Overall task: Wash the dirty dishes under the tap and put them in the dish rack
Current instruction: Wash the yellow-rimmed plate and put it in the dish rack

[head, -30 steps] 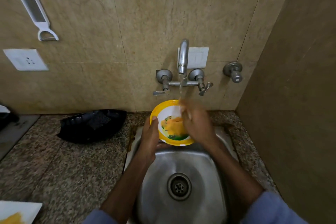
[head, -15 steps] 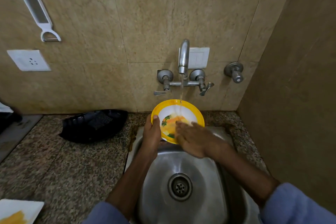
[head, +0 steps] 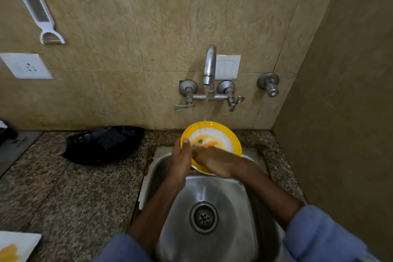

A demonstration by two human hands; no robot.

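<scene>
Over the steel sink (head: pixel 244 193), left hand (head: pixel 180 159) grips the round yellow-rimmed plate (head: pixel 231 136); right hand (head: pixel 214 160) lies flat on it.

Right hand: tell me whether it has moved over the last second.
Yes. The right hand has dropped from just below the tap, at the yellow plate's top, to its lower edge, shifting toward the left hand.

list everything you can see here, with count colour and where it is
plate: 1, yellow rim, white centre, under the tap stream over the sink
tap: 1, metal, on wall, running
sink: 1, steel, centre
black basket: 1, counter left of sink
grater-peeler: 1, white, hanging upper left
socket: 1, white, left wall
switch: 1, white, behind tap
white plate: 1, bottom left corner
left hand: holds plate rim
right hand: rubbing plate face
</scene>
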